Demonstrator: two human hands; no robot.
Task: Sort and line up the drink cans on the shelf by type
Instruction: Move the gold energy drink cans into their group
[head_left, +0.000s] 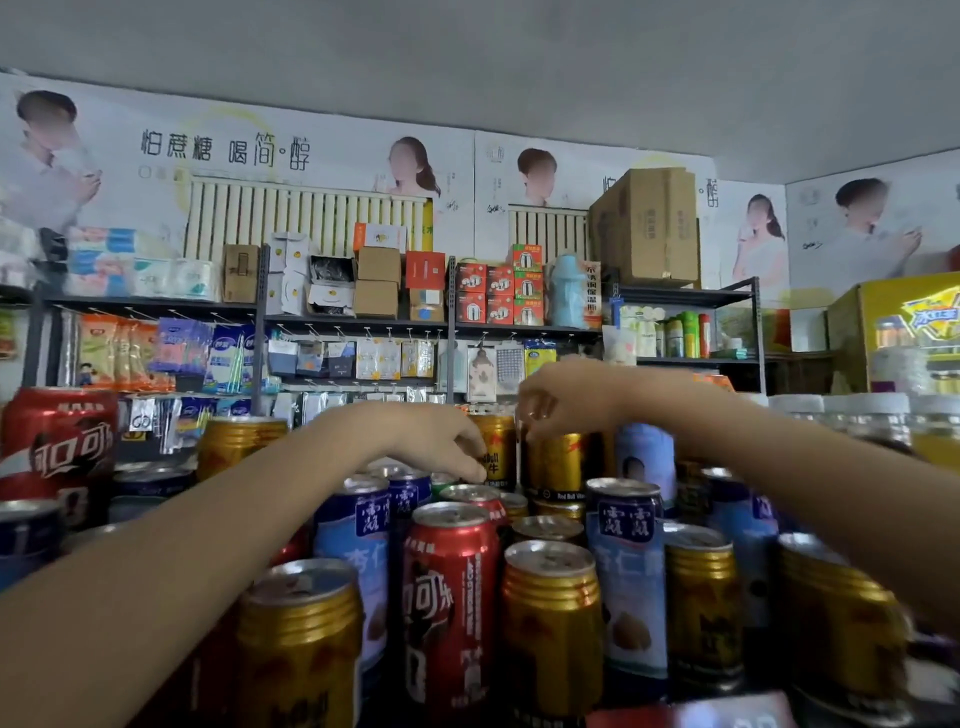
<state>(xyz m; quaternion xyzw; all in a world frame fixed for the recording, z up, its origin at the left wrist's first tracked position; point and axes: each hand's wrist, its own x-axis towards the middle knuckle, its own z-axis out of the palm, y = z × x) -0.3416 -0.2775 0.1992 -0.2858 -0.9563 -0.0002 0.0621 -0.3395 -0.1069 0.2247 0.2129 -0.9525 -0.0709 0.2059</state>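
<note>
Shop shelving behind; at the shelf's far edge, left hand (441, 441) pinching one gold can (497, 449), right hand (561, 402) gripping the next gold can (558, 465) by its top — tight packing, likely to topple neighbours.

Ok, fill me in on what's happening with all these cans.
A person is reaching with both hands to the back of a crowd of drink cans. The left hand has its fingertips on a gold can at the back, and the right hand pinches the top of the gold can beside it. In front, the types are mixed: a red cola can stands between blue cans and more gold cans.
</note>
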